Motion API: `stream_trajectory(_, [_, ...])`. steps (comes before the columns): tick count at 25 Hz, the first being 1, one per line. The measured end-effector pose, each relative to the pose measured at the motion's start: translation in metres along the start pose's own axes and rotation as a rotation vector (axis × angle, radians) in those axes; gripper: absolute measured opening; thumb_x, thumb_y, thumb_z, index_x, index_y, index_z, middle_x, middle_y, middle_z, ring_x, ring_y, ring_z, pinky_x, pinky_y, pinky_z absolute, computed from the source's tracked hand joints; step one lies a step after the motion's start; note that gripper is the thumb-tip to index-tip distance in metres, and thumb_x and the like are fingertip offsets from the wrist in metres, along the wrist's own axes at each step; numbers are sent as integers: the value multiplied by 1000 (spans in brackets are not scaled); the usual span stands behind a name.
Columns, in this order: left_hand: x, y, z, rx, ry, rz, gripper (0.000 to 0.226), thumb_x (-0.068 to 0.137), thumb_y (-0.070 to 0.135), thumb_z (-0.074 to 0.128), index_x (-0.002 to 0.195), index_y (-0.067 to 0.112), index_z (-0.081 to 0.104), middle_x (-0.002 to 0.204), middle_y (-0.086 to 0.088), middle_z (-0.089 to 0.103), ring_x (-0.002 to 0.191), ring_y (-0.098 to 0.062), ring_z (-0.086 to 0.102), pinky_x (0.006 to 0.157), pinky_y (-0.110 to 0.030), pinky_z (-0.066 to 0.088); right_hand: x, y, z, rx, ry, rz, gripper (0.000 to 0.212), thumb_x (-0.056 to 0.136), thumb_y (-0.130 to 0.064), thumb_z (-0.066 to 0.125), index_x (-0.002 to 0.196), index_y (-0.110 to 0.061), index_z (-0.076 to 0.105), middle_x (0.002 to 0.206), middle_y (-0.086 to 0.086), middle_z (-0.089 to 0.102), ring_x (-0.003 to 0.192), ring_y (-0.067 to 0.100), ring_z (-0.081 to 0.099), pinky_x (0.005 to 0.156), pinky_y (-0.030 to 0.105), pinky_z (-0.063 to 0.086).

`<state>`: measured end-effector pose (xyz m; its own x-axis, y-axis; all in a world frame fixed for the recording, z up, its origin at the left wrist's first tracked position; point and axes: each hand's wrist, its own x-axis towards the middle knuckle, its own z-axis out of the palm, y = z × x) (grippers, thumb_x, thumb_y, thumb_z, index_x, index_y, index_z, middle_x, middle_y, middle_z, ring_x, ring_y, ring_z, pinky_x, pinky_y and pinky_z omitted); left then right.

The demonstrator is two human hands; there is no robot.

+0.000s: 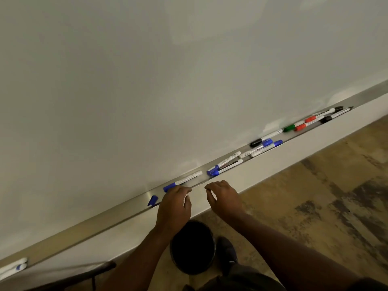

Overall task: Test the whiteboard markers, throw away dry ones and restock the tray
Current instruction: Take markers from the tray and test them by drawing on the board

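— Brushed metal: tray (134,201) running from lower left to upper right under the whiteboard (147,80), loaded with markers.

— Any readable labels?

— None; dark print on the white barrels, too blurred to make out (no brand legible either).

— Hands?

— Left hand (174,203) at the tray lip near frame centre, fingers curled over the edge beside the blue-capped marker (182,181); cannot tell whether gripping anything. Right hand (223,198) just right of it, hovering apart from the tray, fingers loosely bent, holding nothing.

— Other markers?

— Loose blue cap (152,200) lying left of the left hand. Pair of blue markers (225,165) further up the tray, then two more blue ones (265,146), a black marker (265,138), a green marker (292,126), red markers (304,123) and black ones near the upper right end. Another marker (12,268) at lower left.

— Below?

— Dark round bin (192,247) on the mottled brown floor (315,196), directly under the hands, beside a dark shoe (227,250).
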<state>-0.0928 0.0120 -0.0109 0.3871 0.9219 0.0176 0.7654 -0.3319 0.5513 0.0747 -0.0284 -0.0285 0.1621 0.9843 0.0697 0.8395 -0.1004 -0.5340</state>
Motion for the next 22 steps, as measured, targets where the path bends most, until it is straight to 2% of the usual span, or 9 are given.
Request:
stream_trajectory(3, [28, 20, 16, 41, -20, 45, 29, 94, 18, 56, 123, 15, 62, 119, 1, 65, 111, -10, 58, 86, -14, 41, 20, 28, -14, -52, 31, 41, 22, 93, -21, 58, 112, -16, 68, 108, 2, 69, 97, 18, 60, 76, 29, 52])
stream_trajectory(7, [51, 35, 33, 75, -33, 85, 26, 92, 15, 58, 118, 13, 65, 113, -1, 66, 106, -11, 59, 85, -18, 43, 43, 58, -23, -196, 72, -15, 23, 80, -11, 73, 102, -12, 71, 98, 6, 71, 86, 22, 63, 68, 31, 56])
stream_trajectory(11, [68, 37, 33, 192, 20, 91, 20, 84, 9, 65, 103, 12, 67, 97, -3, 65, 89, -17, 61, 76, -28, 51, 61, 78, -27, -294, -15, -143, 27, 82, -14, 66, 109, -15, 67, 103, 4, 67, 93, 21, 58, 77, 34, 53])
stream_trajectory(14, [64, 24, 21, 315, 106, -18, 23, 73, 3, 70, 94, 11, 68, 89, -4, 64, 82, -23, 60, 71, -37, 52, 69, 83, -31, -337, -119, -217, 35, 84, -15, 61, 119, -18, 62, 111, 2, 63, 101, 21, 55, 86, 34, 50])
stream_trajectory(17, [37, -6, 4, 414, 183, -118, 29, 65, -4, 70, 90, 9, 68, 88, -9, 64, 81, -31, 61, 71, -41, 49, 73, 83, -39, -366, -178, -287, 39, 82, -12, 62, 121, -19, 59, 114, 3, 57, 103, 20, 51, 89, 34, 46])
stream_trajectory(20, [10, -38, -9, 458, 150, -248, 27, 69, -4, 68, 93, 7, 66, 93, -13, 63, 84, -37, 59, 72, -44, 48, 77, 82, -46, -374, -188, -320, 37, 84, -10, 60, 120, -20, 57, 113, 2, 54, 102, 20, 48, 89, 33, 42])
stream_trajectory(22, [1, -50, -13, 405, 112, -348, 24, 77, -4, 65, 99, 6, 66, 102, -15, 63, 92, -37, 58, 76, -45, 50, 78, 84, -48, -365, -186, -322, 30, 87, -13, 58, 117, -21, 57, 110, 0, 55, 100, 19, 48, 88, 32, 40])
